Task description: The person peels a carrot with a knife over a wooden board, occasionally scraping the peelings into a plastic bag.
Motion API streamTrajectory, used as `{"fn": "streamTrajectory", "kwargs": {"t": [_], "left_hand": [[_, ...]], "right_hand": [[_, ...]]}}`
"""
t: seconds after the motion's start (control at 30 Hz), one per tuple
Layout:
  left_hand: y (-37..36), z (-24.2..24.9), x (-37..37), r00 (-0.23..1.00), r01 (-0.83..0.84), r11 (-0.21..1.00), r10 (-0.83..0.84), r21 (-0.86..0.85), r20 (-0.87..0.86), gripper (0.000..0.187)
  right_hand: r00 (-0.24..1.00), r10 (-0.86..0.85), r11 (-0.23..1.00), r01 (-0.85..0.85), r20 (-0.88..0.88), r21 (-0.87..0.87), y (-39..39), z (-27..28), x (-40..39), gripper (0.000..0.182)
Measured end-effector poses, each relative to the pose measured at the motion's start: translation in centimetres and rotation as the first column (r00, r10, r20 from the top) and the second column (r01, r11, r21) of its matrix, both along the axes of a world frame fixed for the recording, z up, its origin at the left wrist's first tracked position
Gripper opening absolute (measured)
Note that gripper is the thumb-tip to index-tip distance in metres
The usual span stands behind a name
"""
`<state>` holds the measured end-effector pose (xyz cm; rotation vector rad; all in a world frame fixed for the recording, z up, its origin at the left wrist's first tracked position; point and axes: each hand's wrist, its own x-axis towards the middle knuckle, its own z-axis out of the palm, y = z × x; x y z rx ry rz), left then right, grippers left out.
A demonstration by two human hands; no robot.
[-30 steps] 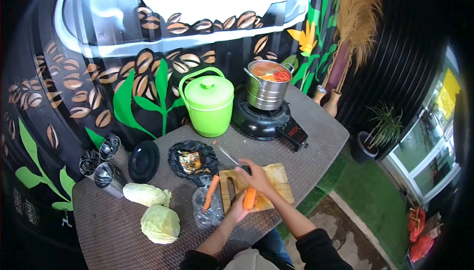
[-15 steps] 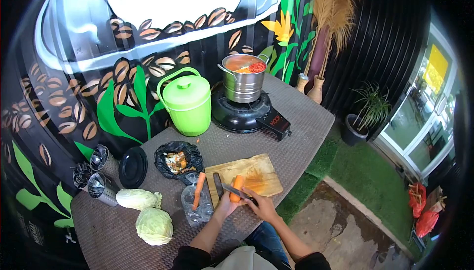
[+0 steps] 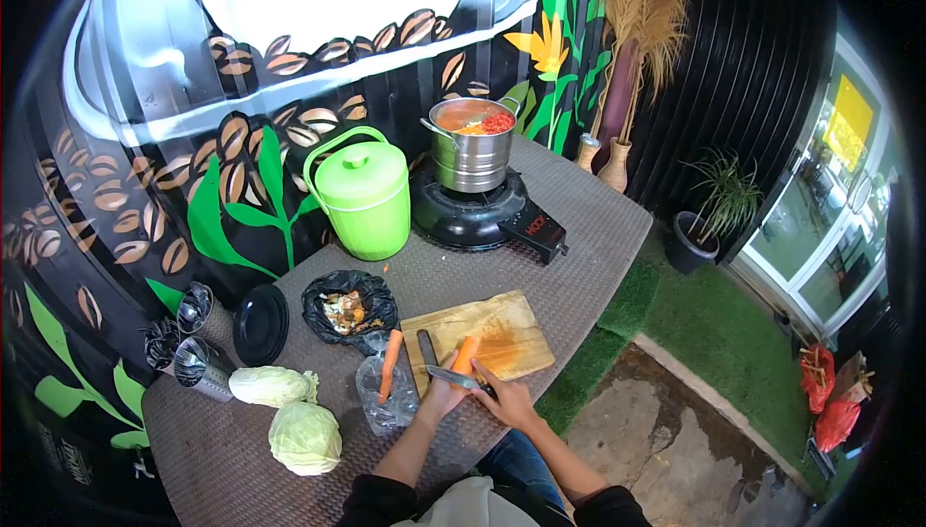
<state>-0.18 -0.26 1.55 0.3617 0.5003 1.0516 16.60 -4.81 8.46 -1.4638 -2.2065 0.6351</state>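
My left hand [image 3: 445,395] holds a peeled orange carrot [image 3: 465,355] over the near edge of the wooden cutting board [image 3: 511,320]. In my right hand [image 3: 508,401] is a knife [image 3: 450,377], its blade lying across the lower part of the carrot. A dark handle of another tool [image 3: 425,346] rests on the board's left side. Left of the board, a second carrot [image 3: 390,365] lies on a clear plastic bag [image 3: 378,405]. Farther left are a round cabbage [image 3: 305,438] and a longer pale cabbage [image 3: 273,386].
A black bag of scraps [image 3: 349,309] lies behind the plastic bag. At the back stand a green lidded bucket [image 3: 364,201] and a steel pot [image 3: 471,153] on a black stove [image 3: 463,211]. Metal cups [image 3: 203,368] and a black lid [image 3: 260,325] are at the left.
The knife blade has moved down along the carrot toward my left hand and lies flatter. The whole view has shifted slightly.
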Motion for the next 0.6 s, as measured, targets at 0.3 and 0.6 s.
{"fn": "streamTrajectory", "kwargs": {"t": [0.3, 0.6], "left_hand": [[0.3, 0.0, 0.0, 0.998, -0.011, 0.998, 0.007, -0.065, -0.056, 0.050], [0.6, -1.7, -0.4, 0.999, -0.004, 0.998, 0.001, -0.068, -0.040, 0.053]], "right_hand": [[0.999, 0.009, 0.991, -0.005, -0.034, 0.134, -0.1, 0.1, -0.6, 0.052], [1.000, 0.000, 0.974, 0.001, -0.003, 0.226, -0.1, 0.0, -1.0, 0.041]]}}
